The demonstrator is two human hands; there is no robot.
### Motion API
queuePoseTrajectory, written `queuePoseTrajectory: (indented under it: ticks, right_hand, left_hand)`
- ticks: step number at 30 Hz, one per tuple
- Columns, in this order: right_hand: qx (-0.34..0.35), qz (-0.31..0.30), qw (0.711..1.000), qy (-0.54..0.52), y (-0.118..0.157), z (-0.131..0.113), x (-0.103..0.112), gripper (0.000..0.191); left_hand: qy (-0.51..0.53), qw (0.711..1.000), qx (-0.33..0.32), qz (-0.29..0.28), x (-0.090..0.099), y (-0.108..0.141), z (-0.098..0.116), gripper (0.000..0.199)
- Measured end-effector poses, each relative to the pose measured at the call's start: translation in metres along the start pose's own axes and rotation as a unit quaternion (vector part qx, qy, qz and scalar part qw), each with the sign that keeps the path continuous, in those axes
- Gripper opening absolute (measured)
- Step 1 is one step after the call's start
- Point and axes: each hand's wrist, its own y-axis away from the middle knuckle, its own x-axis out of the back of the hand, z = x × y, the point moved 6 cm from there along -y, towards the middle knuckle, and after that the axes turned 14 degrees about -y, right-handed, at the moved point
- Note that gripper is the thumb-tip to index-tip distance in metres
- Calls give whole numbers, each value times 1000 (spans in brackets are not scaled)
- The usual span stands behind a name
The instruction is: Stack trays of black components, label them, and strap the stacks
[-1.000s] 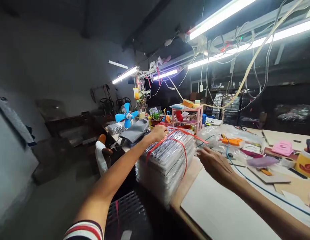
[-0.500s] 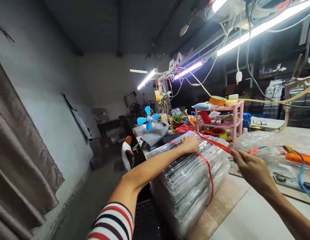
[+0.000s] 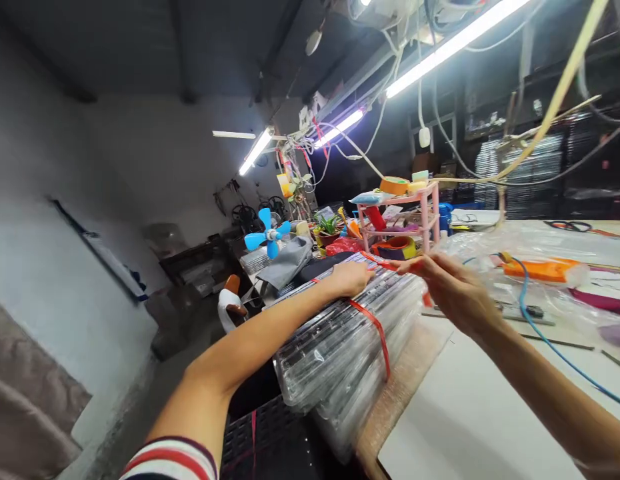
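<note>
So I've got this stack of clear-wrapped sheets (image 3: 335, 347) right in the middle of my view, sitting at the edge of the table (image 3: 465, 413), with a brownish sheet (image 3: 403, 380) poking out at its four o'clock. My left hand (image 3: 351, 277) is on top of the stack, fingers curled in and clamped on the red strap (image 3: 381, 337), which crosses the top and runs down the near side. My right hand (image 3: 453, 290) is at about two o'clock from the stack's middle, thumb and fingers pinched together on another length of the same strap, just beside my left. The blue fan (image 3: 271, 235) is off at eleven o'clock, the pink rack (image 3: 425, 217) at one, and over at two there's an orange thing (image 3: 540, 270) with a blue cord (image 3: 525, 300) near it
</note>
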Motion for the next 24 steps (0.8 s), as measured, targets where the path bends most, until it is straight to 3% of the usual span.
queuePoseTrajectory:
  ticks: [3, 5, 7, 9, 11, 13, 15, 16, 20, 24]
  right_hand:
    - [-50, 64, 970, -228, -10, 15, -2, 41]
    - [-59, 103, 960, -254, -10, 15, 5, 45]
    - [-40, 74, 980, -179, -10, 3, 13, 42]
    - [12, 1, 1000, -8, -11, -15, 20, 29]
    - [47, -29, 982, 183, -13, -21, 35, 14]
    - [-7, 45, 971, 236, -15, -4, 63, 40]
    - [-121, 131, 970, 167, -11, 34, 85, 67]
    - [-166, 142, 967, 128, -7, 56, 87, 77]
    - [-272, 79, 959, 26, 4, 117, 68, 93]
    - [-324, 30, 945, -38, -1, 116, 67, 87]
  left_hand:
    - [-7, 1000, 3, 20, 0, -1, 0, 47]
    - [-8, 999, 6, 31, -1, 0, -1, 47]
    - [-4, 999, 7, 41, -1, 1, -3, 45]
    - [1, 999, 9, 51, 1, 3, -3, 44]
    - [7, 998, 11, 61, 3, 4, -3, 44]
    - [12, 997, 9, 70, 3, 4, -3, 44]
    - [18, 997, 3, 78, 3, 3, -2, 43]
    - [22, 996, -2, 81, 3, 2, -2, 43]
    - [34, 995, -19, 93, 1, -1, -3, 42]
    - [45, 994, -26, 95, -2, -3, -4, 42]
